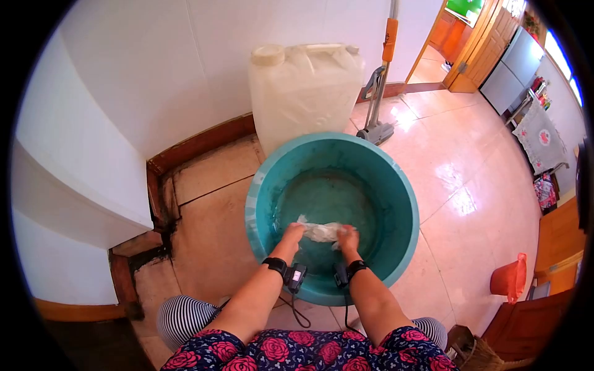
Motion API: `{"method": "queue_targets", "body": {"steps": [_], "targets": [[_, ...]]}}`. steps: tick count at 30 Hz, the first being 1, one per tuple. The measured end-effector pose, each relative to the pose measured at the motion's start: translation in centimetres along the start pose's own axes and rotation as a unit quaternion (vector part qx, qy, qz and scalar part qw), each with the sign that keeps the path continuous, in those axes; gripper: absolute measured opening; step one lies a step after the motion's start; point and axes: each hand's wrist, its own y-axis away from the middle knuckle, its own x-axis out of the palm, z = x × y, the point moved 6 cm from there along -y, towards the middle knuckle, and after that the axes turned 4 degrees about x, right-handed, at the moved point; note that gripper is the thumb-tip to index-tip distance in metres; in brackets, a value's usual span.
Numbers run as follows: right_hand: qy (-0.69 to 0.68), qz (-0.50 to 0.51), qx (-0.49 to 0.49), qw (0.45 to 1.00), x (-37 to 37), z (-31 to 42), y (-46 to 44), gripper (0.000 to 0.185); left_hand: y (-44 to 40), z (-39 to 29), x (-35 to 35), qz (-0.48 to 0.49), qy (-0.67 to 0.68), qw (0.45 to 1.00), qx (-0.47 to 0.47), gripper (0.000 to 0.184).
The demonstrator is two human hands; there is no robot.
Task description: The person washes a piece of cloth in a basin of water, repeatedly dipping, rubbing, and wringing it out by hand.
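Note:
A twisted white cloth (321, 232) is stretched between my two hands, above the water in a large round teal basin (405, 213). My left hand (293, 235) is closed around one end, and a short loose tip of the cloth sticks up beside it. My right hand (348, 238), slightly blurred, grips the other end, with a bit of cloth showing below the fingers. Each wrist wears a black strap with a small device and a cord.
Behind the basin stands a big whitish plastic jerrycan (306, 93) against the wall. A mop (377, 117) with an orange grip leans to its right. On the tiled floor at the right is a red bucket (508, 277). A silver refrigerator (513, 68) stands farther back.

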Motion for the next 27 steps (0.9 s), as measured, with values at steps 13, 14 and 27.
{"method": "queue_targets", "body": {"steps": [13,14,27], "targets": [[-0.155,0.388,-0.110,0.902,6.2,13.4,8.0,0.016,-7.4,5.0,1.1,0.169,0.267,0.949,-0.007,0.023],[-0.091,0.326,-0.161,0.927,6.4,12.7,7.0,0.017,-7.7,5.3,1.3,0.156,0.251,0.955,-0.008,0.023],[-0.463,0.285,0.132,0.829,8.2,8.8,5.8,0.025,-2.1,0.2,2.1,0.088,0.106,0.985,0.106,0.028]]}}
